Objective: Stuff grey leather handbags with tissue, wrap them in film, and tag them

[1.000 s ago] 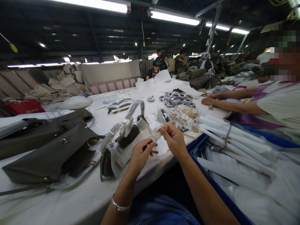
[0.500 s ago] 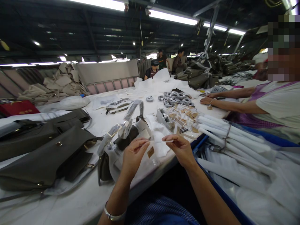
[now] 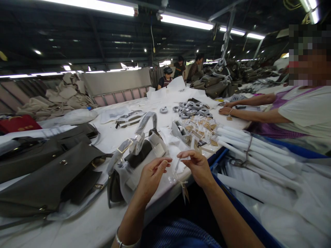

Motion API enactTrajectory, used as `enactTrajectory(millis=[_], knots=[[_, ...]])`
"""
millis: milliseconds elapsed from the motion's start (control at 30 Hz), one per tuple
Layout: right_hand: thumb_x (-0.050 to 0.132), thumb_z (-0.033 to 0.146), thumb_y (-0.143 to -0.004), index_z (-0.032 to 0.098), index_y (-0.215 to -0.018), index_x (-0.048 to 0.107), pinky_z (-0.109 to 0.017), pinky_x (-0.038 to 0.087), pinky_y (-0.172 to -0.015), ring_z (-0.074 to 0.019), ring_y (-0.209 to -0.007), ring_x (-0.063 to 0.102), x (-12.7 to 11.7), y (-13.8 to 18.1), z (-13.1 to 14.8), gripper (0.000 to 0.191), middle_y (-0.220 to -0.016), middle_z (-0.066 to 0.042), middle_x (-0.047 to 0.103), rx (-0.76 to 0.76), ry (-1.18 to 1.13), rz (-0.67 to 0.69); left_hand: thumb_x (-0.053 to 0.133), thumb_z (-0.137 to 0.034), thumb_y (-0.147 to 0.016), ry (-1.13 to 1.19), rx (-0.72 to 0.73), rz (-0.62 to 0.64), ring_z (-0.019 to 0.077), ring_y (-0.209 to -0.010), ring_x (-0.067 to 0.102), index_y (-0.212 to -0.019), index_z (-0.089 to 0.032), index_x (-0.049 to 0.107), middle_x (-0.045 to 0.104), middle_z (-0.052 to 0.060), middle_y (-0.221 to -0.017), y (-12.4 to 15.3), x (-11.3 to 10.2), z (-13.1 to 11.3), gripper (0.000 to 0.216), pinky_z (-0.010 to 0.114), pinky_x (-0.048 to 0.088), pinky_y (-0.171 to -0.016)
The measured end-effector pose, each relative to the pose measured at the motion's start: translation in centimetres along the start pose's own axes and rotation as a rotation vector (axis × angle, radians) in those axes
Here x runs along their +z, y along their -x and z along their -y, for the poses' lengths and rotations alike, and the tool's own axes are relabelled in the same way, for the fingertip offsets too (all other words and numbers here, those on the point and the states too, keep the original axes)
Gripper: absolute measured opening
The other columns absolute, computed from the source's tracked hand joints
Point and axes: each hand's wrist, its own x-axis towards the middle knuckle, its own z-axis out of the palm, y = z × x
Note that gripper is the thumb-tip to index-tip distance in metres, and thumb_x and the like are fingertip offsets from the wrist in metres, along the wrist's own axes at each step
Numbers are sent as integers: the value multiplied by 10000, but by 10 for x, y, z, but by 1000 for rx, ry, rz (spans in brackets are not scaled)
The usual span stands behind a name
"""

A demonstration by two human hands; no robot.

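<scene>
My right hand [image 3: 198,168] pinches a thin white strip [image 3: 184,158] between thumb and fingers. Below it, brown hang tags [image 3: 185,193] dangle on a cord past the table edge. My left hand [image 3: 153,177] is level with it, a small gap away, thumb and forefinger drawn together; whatever may be between their tips is too small to make out. Just behind my left hand stands a dark olive handbag [image 3: 115,187], its strap [image 3: 141,132] wrapped in clear film and bearing a gold buckle. White tissue paper [image 3: 168,141] lies beyond my hands.
Olive bags [image 3: 64,172] lie on the left. A grey tape dispenser [image 3: 178,131], a heap of tags [image 3: 200,125] and grey wrapped coils [image 3: 193,108] sit ahead. At right, a blue-edged bin [image 3: 219,163] holds white rolls [image 3: 258,148]; a co-worker's hands [image 3: 227,108] rest on the table.
The strip was stretched between both hands; now it droops from my right hand alone. The tags have swung down and right, beneath that hand. My left fingertips have come away from the strip.
</scene>
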Motion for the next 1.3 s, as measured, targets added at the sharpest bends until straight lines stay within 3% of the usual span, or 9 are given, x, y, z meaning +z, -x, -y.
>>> enactTrajectory(millis=[367, 800, 1100, 1300], knots=[[749, 294, -814, 274, -895, 711, -368, 538, -897, -197, -944, 686, -1, 5, -2, 92, -946, -19, 744, 40, -5, -78, 725, -400, -800, 29, -86, 82, 209, -897, 675, -929, -213, 744, 733, 52, -970, 6, 7, 4, 228, 291, 533, -801], [766, 260, -793, 269, -872, 717, -337, 543, -874, -178, -906, 695, 0, 4, 0, 94, -911, -3, 752, 37, -54, -115, 719, -384, -815, 59, -99, 134, 188, -839, 654, -876, -172, 715, 714, 60, -888, 10, 11, 7, 221, 271, 510, -773], [754, 233, -815, 257, -875, 718, -267, 521, -846, -142, -899, 685, -13, 4, -10, 73, -924, 0, 747, 41, -24, -143, 688, -393, -847, 321, -173, 31, 145, -781, 626, -824, -170, 622, 680, 29, -779, 10, 5, -3, 234, 273, 504, -795], [759, 241, -806, 243, -861, 710, -304, 532, -869, -160, -900, 690, -12, 5, -13, 73, -904, -11, 748, 53, -39, -138, 742, -364, -794, 600, -266, -106, 77, -543, 473, -854, -170, 589, 447, -74, -549, 10, -2, -2, 255, 245, 499, -676]])
